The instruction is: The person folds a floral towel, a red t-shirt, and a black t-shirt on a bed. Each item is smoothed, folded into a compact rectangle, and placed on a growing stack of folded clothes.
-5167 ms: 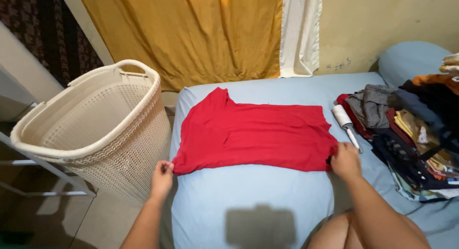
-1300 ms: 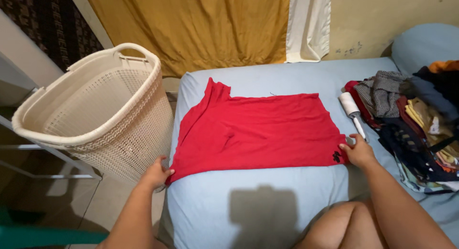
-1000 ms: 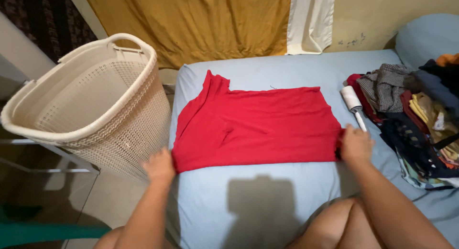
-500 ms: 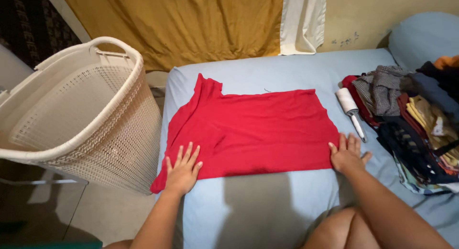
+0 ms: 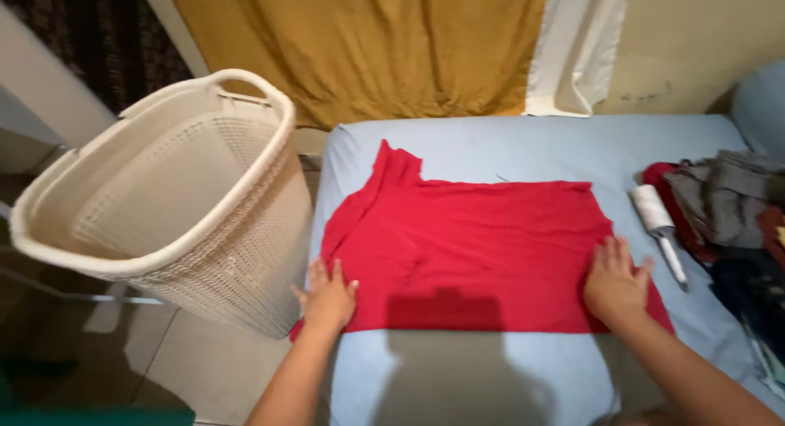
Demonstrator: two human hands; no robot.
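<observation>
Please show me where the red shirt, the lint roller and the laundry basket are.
red shirt (image 5: 482, 246): head view, on the flat middle of the cloth.
lint roller (image 5: 652, 208): head view, on its white roll.
laundry basket (image 5: 245, 262): head view, on its woven outer wall.

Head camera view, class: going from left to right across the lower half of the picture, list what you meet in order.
Cream laundry basket → left hand flat on the red shirt → right hand, also flat on the shirt → white lint roller → pile of mixed clothes at the right edge.
</observation>
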